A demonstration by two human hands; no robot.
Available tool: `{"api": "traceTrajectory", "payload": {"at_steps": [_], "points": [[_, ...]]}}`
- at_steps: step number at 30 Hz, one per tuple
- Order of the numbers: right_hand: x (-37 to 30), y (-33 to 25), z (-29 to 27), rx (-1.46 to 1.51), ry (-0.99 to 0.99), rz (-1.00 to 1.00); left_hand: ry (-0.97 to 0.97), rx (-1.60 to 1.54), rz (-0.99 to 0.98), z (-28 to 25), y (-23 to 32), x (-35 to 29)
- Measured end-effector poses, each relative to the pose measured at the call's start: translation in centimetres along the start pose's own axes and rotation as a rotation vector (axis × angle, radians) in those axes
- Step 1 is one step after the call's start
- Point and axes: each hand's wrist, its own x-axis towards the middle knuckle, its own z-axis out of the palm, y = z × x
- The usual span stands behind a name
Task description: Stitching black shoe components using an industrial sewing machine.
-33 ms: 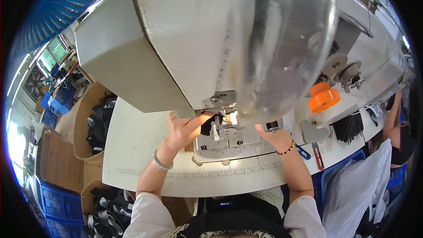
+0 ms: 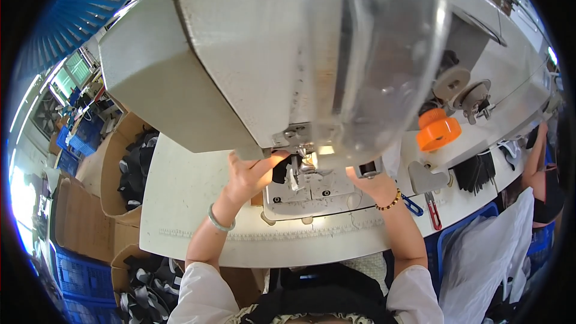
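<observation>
Little has changed, suggesting steady sewing: the left hand [image 2: 245, 175] holds black cloth [image 2: 280, 172]; what the right hand [image 2: 375, 187] holds, I cannot tell.

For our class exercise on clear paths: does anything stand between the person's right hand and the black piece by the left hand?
Yes: the lit metal parts stand between the right hand and the black piece. Nothing visible separates the left hand from it.

I count one sewing machine [image 2: 240, 54], one black piece [image 2: 279, 171], two hands [image 2: 243, 175] [image 2: 375, 187], one orange knob [image 2: 438, 130]. Toward the surface's [image 2: 192, 204] right edge: one red tool [image 2: 434, 215], one blue tool [image 2: 413, 206]. Fans [image 2: 84, 9]: one, blue.
</observation>
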Motion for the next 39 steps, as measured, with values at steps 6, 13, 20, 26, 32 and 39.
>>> {"api": "traceTrajectory", "payload": {"at_steps": [6, 13, 20, 26, 32, 39], "points": [[0.7, 2.2, 2.6, 0.244, 0.172, 0.196, -0.075, 0.074, -0.006, 0.6, -0.6, -0.3], [4.9, 4.4, 4.3, 0.474, 0.061, 0.563, 0.137, -0.612, -0.501, 4.7, -5.0, -0.9], [6.3, 5.3, 3.0, -0.336, 0.170, -0.107, -0.246, -0.312, -0.294, 4.1, -8.1, -3.3], [7.3, 2.0, 1.9, -0.084, 0.333, -0.446, -0.325, 0.328, 0.049, 5.2, -12.2, -8.1], [6.1, 2.9, 0.2, -0.189, 0.232, -0.280, -0.166, -0.058, -0.350, 5.5, -7.6, -4.1], [5.8, 0.5, -0.9, -0.272, 0.133, -0.363, -0.038, -1.219, -0.590, 2.9, -4.2, -1.4]]}}
